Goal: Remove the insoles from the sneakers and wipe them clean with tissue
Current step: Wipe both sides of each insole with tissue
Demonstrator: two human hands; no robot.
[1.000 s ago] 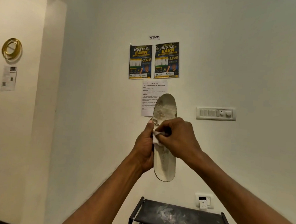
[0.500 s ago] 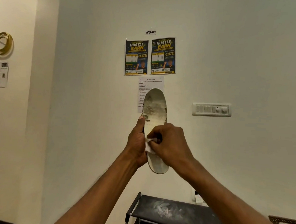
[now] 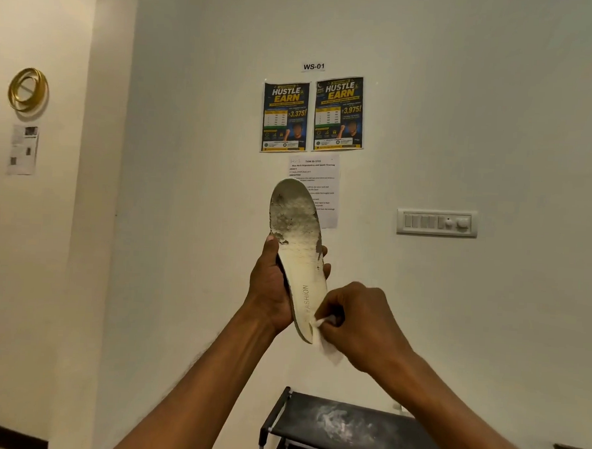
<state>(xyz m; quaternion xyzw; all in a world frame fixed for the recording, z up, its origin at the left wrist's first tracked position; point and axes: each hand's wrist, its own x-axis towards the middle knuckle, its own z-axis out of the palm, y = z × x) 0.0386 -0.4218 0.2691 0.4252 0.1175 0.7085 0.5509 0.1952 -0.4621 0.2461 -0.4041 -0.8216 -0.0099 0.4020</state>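
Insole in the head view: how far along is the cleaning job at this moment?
Done: one insole is out and bare, held upright in the left hand. In hand: the right hand pinches a tissue against the heel end. Left: grey grime covers the toe half, so wiping is unfinished. Nothing else of the task is in view, so the rest cannot be judged.
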